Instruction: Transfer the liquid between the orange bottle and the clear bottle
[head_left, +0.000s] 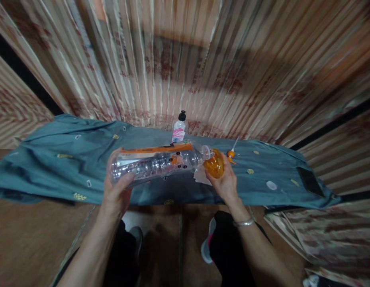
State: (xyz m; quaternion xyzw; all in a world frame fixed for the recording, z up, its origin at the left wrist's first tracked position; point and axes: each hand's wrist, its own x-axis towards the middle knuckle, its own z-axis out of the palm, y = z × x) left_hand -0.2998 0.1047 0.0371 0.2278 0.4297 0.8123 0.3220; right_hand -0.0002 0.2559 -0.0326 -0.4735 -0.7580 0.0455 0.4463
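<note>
A large clear plastic bottle [151, 161] with an orange-edged label lies nearly level in the air, its neck pointing right. My left hand [119, 187] is wrapped round its base end. In my right hand [226, 179] is an orange translucent bottle [215, 164], held against the clear bottle's mouth. Whether liquid passes between the two cannot be made out. Just right of my right hand, an orange spray head [231, 153] with a thin white tube rests on the cloth.
A green-blue patterned cloth [68, 159] covers the narrow table. A small clear bottle with a black cap [179, 129] stands at the back. Towards the right are a round translucent disc [271, 185] and a dark flat object [310, 181]. Striped sheeting rises behind.
</note>
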